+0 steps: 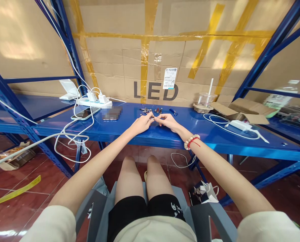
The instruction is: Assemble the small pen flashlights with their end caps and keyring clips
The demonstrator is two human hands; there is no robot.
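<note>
My left hand (141,123) and my right hand (168,121) meet over the front part of the blue shelf top (129,126). Fingertips of both pinch a small shiny metal piece (152,118), too small and too covered to name. Just behind the left hand lies a little heap of metal pieces (146,110) that look like keys or clasps. Beside it are small red and brown pieces (158,110). Farther right sits a small blue item with a metal end (173,111).
At left are a phone (85,113), a dark blurred object (112,113) and a white power strip (96,102) with loose cables. At right stand a plastic cup with a straw (204,102), a charger (240,125) and an opened carton (240,109). A large cardboard box (109,67) backs the shelf.
</note>
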